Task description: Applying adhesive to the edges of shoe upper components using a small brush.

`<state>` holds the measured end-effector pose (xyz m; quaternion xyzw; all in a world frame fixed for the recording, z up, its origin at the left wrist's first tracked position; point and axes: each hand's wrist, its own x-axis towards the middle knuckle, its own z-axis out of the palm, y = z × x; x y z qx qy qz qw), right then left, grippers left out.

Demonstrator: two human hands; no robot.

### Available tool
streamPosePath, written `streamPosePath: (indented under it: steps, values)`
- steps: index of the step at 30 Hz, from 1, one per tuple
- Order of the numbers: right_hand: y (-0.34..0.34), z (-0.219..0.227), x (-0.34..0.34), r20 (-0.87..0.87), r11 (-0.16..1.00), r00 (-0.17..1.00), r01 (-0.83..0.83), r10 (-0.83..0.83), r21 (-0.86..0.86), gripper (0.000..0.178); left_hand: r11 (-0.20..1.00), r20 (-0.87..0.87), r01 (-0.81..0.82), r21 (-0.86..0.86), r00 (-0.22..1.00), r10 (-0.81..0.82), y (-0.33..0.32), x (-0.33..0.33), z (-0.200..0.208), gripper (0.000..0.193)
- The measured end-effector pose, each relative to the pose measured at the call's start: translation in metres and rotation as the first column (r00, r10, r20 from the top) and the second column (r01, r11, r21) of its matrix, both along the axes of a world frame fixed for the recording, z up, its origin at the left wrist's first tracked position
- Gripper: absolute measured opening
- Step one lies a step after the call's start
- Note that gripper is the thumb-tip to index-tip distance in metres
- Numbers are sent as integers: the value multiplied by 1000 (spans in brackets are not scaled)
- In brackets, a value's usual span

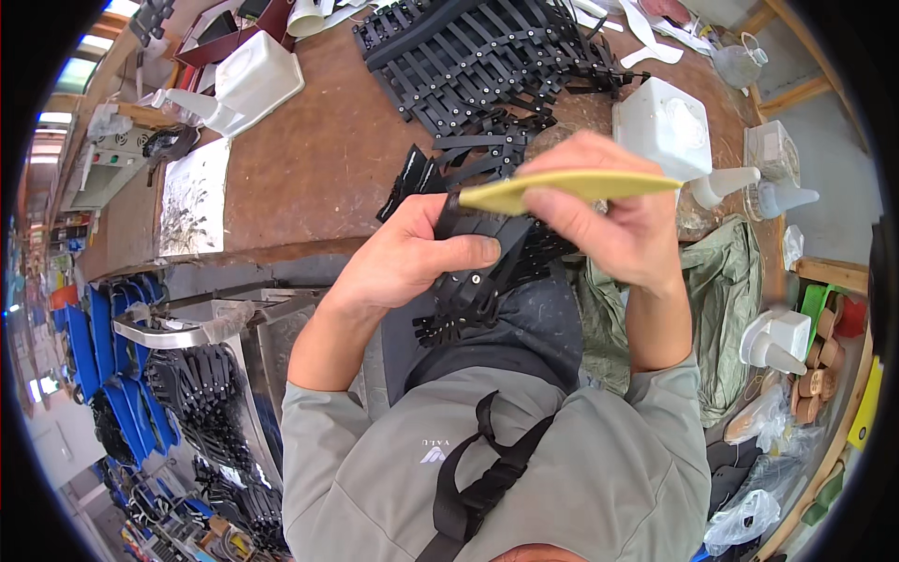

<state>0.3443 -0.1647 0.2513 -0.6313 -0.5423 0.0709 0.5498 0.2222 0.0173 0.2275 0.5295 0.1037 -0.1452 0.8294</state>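
My left hand [398, 253] grips a black strappy shoe upper [476, 281] with a metal stud, its thumb pressed along a strap. The upper hangs over my lap, with its fringed end lowest. In my right hand [613, 229] is a yellow flat-handled tool [599, 184], held between thumb and fingers. The tool lies crosswise over the upper, its narrow dark tip close to my left fingers. Whether that tip touches the strap, I cannot tell. More black studded straps [501, 140] lie just beyond my hands, partly hidden by them.
A large pile of studded black uppers [459, 61] covers the brown worktable [309, 159] at the back. White plastic bottles with spouts [257, 80] stand left and right [662, 126]. A metal rack [248, 365] is at my left; green cloth [721, 309] hangs at right.
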Motion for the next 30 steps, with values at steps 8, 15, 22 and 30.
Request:
streamPosePath:
  steps: [8,15,22,30]
  values:
    - [-25,0,-2,78,998,995,54,-57,33,14,998,30,45,52,998,-47,6,-2,-6,17]
    - [-66,3,1,-236,857,834,515,-499,7,12,987,98,-52,152,995,37,2,-10,-2,20]
    - [-145,-30,37,-5,518,560,762,-828,-388,28,767,311,-622,159,769,559,60,-87,-23,35]
    - [-130,-86,75,310,411,728,627,-612,-662,35,468,133,-882,49,470,872,97,-152,-100,30]
